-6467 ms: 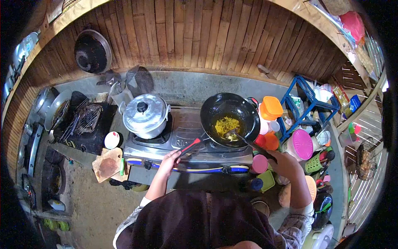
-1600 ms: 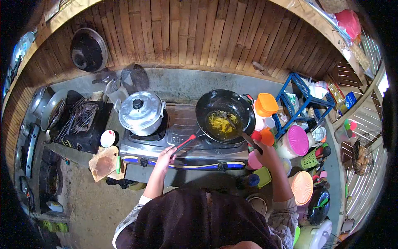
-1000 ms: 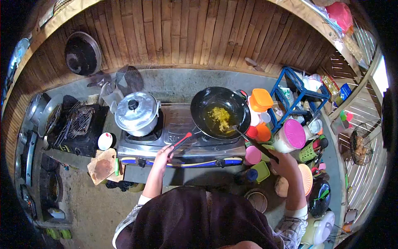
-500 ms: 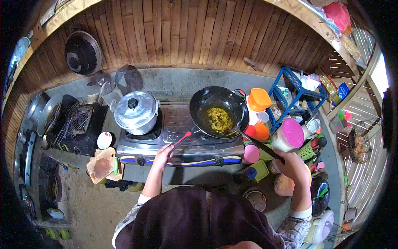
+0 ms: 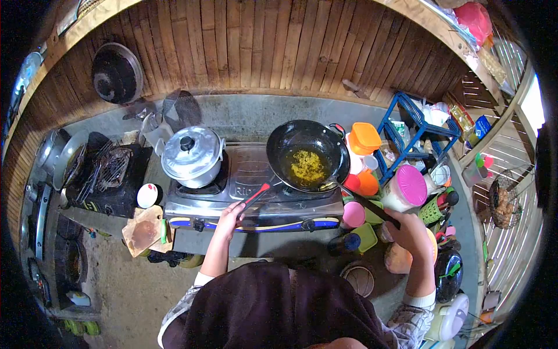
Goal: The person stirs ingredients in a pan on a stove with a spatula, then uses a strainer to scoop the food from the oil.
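Observation:
My left hand (image 5: 231,216) is closed round the black-and-red handle of a dark wok (image 5: 281,142), which sits on the right burner of the gas stove (image 5: 247,161). Yellow shredded food (image 5: 308,167) lies in shiny oil at the wok's bottom. With my right hand (image 5: 411,234) I grip the long dark handle of a spatula (image 5: 366,203). Its head reaches inside the wok's lower right, beside the food, and is partly hard to make out. A lidded silver pot (image 5: 192,157) stands on the left burner.
Close to the wok's right are an orange container (image 5: 364,139), a pink-lidded tub (image 5: 410,186) and a blue rack (image 5: 418,116). At left are a white cup (image 5: 147,195), a wooden cutting board (image 5: 142,231) with a green-handled utensil, and a blackened grill (image 5: 113,168).
The spatula and my right hand have shifted very slightly, and the food's outline in the oil looks a little different. My left hand stays on the wok handle.

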The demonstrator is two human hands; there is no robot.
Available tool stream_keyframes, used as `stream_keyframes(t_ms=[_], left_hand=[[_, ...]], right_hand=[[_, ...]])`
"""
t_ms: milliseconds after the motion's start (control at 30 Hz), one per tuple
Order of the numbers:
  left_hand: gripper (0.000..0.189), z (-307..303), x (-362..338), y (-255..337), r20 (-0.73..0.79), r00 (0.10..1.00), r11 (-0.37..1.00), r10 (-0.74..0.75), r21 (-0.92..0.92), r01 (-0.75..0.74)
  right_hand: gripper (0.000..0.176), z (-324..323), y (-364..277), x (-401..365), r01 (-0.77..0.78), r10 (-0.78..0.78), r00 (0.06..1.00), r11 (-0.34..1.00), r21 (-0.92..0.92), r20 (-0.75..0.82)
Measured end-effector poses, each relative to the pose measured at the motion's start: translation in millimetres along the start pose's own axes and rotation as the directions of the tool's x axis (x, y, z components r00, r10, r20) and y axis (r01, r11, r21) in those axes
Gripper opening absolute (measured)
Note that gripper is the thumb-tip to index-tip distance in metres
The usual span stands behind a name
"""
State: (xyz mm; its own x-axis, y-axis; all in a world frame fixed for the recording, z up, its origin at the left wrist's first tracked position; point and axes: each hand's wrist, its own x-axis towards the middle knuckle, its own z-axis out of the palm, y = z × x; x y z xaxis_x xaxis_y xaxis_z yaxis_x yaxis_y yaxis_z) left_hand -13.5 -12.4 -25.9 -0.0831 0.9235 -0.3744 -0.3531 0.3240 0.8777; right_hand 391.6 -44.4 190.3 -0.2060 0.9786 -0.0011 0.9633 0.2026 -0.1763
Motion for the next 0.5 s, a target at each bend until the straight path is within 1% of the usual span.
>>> stream_keyframes(t_ms=[67,200,267,400,467,500], left_hand=[[0.025,1,-1,0,-0.011,1.0,1.0,0.002,0.008,-0.002],[0.026,-1,2,-4,-0.004,1.0,1.0,0.01,0.002,-0.01],[0.027,-1,3,-4,-0.005,1.0,1.0,0.009,0.007,-0.009],[0.029,2,-2,-1,-0.017,1.0,1.0,0.014,-0.002,-0.014],[0.029,3,-2,0,-0.041,0.999,1.0,0.009,0.0,-0.01],[0.029,2,-2,-1,-0.043,0.999,1.0,0.009,-0.001,-0.009]], right_hand=[[0.029,3,2,1,0.028,-0.028,0.998,1.0,0.011,-0.05],[0.028,6,0,2,-0.03,0.031,0.999,0.998,0.057,-0.014],[0.028,11,4,4,0.016,-0.014,0.999,0.998,0.067,-0.035],[0.028,22,18,12,0.001,-0.002,1.0,0.992,0.122,0.004],[0.028,34,33,17,0.076,-0.067,0.997,0.973,0.219,-0.048],[0.028,32,31,18,0.077,-0.069,0.997,0.973,0.219,-0.047]])
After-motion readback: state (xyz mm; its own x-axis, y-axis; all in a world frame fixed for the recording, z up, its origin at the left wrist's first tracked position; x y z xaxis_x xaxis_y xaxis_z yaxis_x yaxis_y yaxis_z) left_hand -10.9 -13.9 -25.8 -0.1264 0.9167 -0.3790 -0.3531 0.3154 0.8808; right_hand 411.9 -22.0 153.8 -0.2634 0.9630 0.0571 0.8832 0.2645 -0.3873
